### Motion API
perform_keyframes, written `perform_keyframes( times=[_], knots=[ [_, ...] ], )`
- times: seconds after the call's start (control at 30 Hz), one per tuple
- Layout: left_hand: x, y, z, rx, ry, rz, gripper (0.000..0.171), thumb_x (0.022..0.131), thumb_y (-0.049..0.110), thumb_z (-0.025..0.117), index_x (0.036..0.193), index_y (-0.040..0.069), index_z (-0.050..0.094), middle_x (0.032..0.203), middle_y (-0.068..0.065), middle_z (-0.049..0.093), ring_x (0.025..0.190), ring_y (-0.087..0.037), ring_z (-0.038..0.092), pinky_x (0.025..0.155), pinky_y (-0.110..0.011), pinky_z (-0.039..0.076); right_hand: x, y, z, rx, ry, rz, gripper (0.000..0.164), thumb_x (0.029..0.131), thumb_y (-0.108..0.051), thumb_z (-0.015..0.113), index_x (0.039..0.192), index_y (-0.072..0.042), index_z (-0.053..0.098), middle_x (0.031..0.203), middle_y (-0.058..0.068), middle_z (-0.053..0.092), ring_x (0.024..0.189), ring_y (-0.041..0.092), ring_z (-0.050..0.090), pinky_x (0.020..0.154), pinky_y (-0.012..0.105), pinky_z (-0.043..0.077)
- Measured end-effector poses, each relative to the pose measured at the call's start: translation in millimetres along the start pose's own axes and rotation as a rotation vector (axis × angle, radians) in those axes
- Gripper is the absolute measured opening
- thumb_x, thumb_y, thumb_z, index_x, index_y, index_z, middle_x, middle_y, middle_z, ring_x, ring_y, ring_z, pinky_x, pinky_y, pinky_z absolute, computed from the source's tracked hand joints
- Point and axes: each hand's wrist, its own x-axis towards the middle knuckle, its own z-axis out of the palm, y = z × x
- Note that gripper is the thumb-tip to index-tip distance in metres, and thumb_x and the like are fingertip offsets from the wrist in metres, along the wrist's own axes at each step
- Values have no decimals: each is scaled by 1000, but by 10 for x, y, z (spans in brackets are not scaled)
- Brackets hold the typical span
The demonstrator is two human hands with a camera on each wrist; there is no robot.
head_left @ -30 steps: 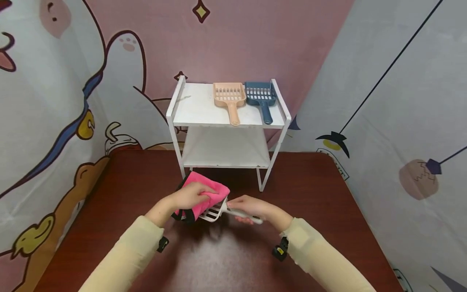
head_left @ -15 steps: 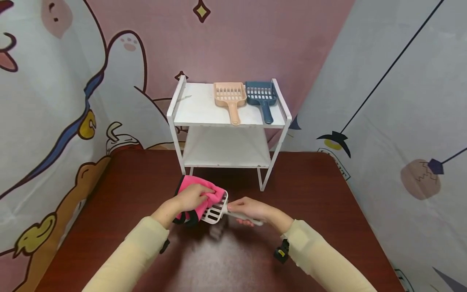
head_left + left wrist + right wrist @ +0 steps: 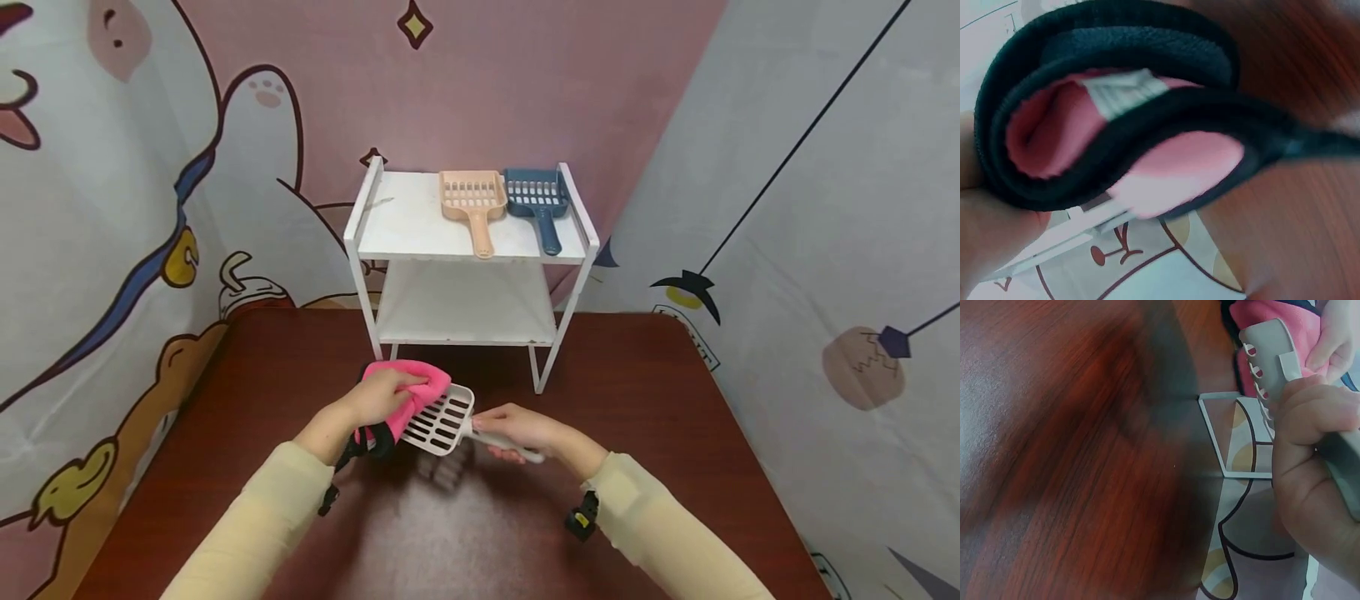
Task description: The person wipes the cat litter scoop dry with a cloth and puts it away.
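Soft, fairly even light filled the head view, where pale glare whitened the near part of the brown tabletop (image 3: 450, 550) and a blurry shadow fell below the slotted scoop (image 3: 441, 423). On the left wrist, the pink-and-black cloth (image 3: 1179, 165) looked smeared, its lower edge washed nearly white. The right wrist view was dimmer, with bluish glare at its left edge.

Cloth (image 3: 407, 412) pink, black-edged; scoop (image 3: 464, 429) plain off-white.
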Motion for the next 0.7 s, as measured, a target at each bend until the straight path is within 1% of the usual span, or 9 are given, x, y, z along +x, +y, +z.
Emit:
perform_keyframes(
  times=[0.07,0.13,0.23,0.3,0.37,0.47,0.5,0.57,0.7],
  knots=[
    [-24,-40,-46,12,25,-29,34,88,-2,47,119,-1,63,117,-17,64,103,-27,61,84,-37,49,-25,12,-27,1,-3,4,39,98,-29,46,112,5,56,59,0,50,41,5,39,38,20,33],
    [-64,-105,-104,4,61,-69,33,89,-1,49,119,-1,63,110,-16,67,84,-23,62,74,-32,49,-57,31,-65,5,-13,4,38,98,-30,45,110,4,56,59,0,51,41,5,39,39,20,33],
    [-137,-218,-196,-111,93,-140,33,90,1,50,121,-1,61,91,-15,65,61,-14,45,63,-26,40,-111,56,-138,28,-20,8,39,98,-34,45,109,2,56,60,-1,51,41,5,40,39,20,34],
    [-189,-286,-246,-172,102,-158,34,91,2,50,123,-2,59,87,-13,62,61,-12,40,64,-26,39,-144,70,-190,37,-21,1,41,98,-36,44,109,2,55,60,-1,50,42,5,40,39,20,34],
    [-230,-338,-276,-210,96,-164,34,91,3,50,124,-3,58,85,-12,60,64,-13,42,66,-27,39,-173,79,-238,36,-17,-5,43,97,-38,45,109,2,55,60,-1,51,42,5,41,39,19,34],
    [-275,-396,-287,-233,90,-167,34,92,4,50,125,-3,57,99,-15,62,76,-16,46,71,-29,40,-199,96,-290,20,-22,-4,45,97,-38,44,110,4,53,61,-2,51,41,4,41,39,19,34],
    [-285,-409,-285,-252,83,-175,34,92,4,49,125,-3,57,99,-16,61,75,-17,46,70,-29,40,-204,105,-301,18,-25,-2,45,97,-38,44,110,5,52,61,-2,51,41,4,41,39,19,34],
    [-295,-431,-269,-278,87,-177,34,93,5,50,125,-3,57,109,-18,62,78,-17,48,71,-29,41,-207,122,-317,18,-28,5,46,98,-36,44,112,7,51,61,-2,52,41,4,41,39,19,35],
    [-305,-448,-232,-352,75,-185,34,93,5,49,125,-4,56,110,-20,61,65,-12,46,66,-27,41,-200,154,-320,21,-27,0,48,99,-35,42,113,10,49,61,-2,52,41,4,41,39,19,35]
  ],
)
